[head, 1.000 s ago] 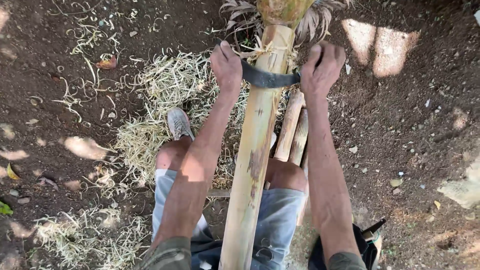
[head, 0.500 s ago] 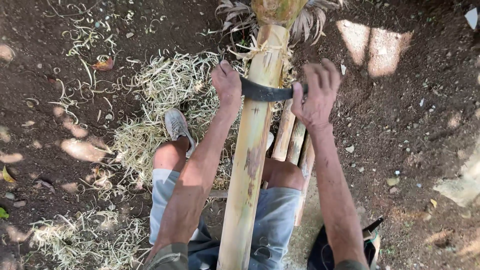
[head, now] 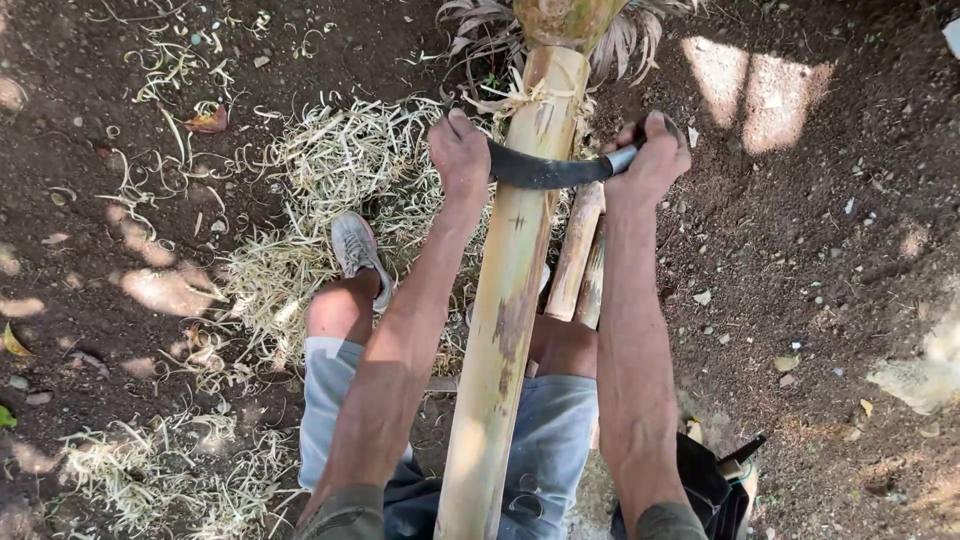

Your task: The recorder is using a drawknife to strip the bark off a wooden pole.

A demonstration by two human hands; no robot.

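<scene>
Bamboo pole (head: 512, 300) runs lengthwise btwn the person's knees, from bottom centre of view up to top centre, lower end out of frame, upper end meeting a greenish node w/ dry husk fronds (head: 610, 45) fanned around it. Curved dark blade (head: 545, 172) lies crosswise on the pole near its upper part, edge against the pale skin. Left hand (head: 460, 155) is on the blade's left end, fingers curled shut around it; right hand (head: 650, 158) on the right end, fingers wrapped tight on a lighter grey handle. Both forearms reach fwd, one each side of the pole. Frayed strips hang off the pole just above the blade. Two shorter bamboo pieces (head: 582, 255) sit just right of the pole, under the right forearm, touching or nearly touching it. Person wears light blue shorts (head: 545, 440); grey sneaker (head: 355, 250) on left foot planted on a heap of pale shavings (head: 330, 180), left of the pole. More shavings lower left. Ground is dark bare soil (head: 830, 300) w/ sun patches, small stones, a few dry leaves. Dark bag or sheath (head: 715, 485) at lower right by the right elbow; can't tell which.
</scene>
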